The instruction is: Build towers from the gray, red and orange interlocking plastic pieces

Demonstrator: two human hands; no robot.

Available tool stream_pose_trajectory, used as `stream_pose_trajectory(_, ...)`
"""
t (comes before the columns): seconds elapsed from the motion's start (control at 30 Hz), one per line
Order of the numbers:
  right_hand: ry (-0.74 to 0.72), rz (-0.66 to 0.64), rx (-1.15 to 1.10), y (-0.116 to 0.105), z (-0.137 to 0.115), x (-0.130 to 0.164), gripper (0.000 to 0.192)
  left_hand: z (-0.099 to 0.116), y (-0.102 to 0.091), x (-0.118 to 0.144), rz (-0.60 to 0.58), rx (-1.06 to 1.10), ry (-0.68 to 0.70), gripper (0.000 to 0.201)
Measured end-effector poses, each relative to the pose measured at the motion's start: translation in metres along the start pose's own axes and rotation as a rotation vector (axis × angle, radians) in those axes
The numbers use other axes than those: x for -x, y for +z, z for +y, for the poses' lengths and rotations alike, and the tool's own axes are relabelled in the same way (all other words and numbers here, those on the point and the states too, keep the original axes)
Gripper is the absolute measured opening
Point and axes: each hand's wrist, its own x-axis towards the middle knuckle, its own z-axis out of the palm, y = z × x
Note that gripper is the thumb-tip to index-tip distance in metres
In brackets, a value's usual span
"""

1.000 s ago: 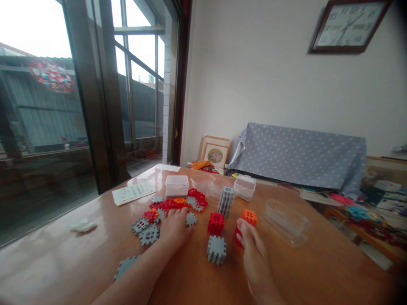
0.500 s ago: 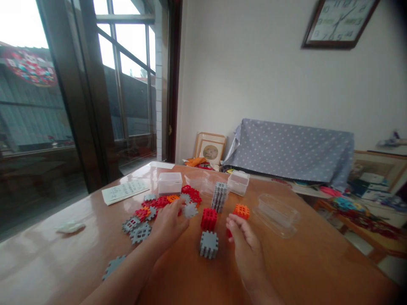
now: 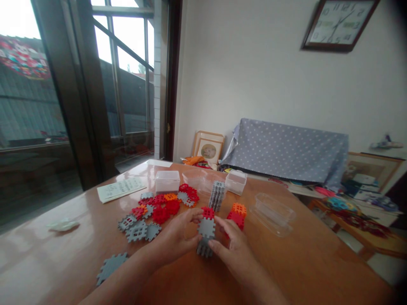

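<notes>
Looks partway through. Clock centred on grey stack [image 3: 205, 250] between the hands.

Stacked: red stack [image 3: 208, 210] just beyond at 12, tall grey lattice stack [image 3: 217, 196] between 12 and 1, second red stack [image 3: 237, 219] at 2 with orange stack [image 3: 239, 209] just behind.

Not stacked: loose pile [image 3: 162, 207] of red, grey and orange plates at 10, lone grey plate [image 3: 112, 267] between 8 and 9. Fair amount left, judging by that pile.

Left hand [image 3: 179, 235] at 9: half open, with thumb and fingers apart. Right hand [image 3: 233, 242] at 3: half open, with thumb tip at near right corner of upper grey plate [image 3: 206, 227], over far side of grey stack. Can't tell if pinched by either or just resting there.
</notes>
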Motion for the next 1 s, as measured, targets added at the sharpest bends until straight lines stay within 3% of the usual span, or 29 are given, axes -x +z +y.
stream_pose_trajectory(0.17, -0.016, -0.012, 0.066, 0.002, 0.016, -0.002, 0.063, -0.003, 0.006, 0.003, -0.015, -0.01, 0.008, 0.06)
stream_pose_trajectory(0.47, -0.025, -0.071, 0.218, -0.004, 0.025, -0.004, 0.047, -0.007, 0.007, 0.001, -0.046, 0.113, 0.013, 0.061)
stream_pose_trajectory(0.67, 0.005, -0.094, 0.292, -0.003, 0.027, -0.003, 0.047, -0.013, 0.012, -0.005, -0.085, 0.379, -0.14, 0.041)
stream_pose_trajectory(1.0, 0.008, -0.156, 0.324, -0.002, 0.027, -0.001, 0.051, -0.033, 0.022, -0.002, -0.109, 0.312, -0.274, 0.026)
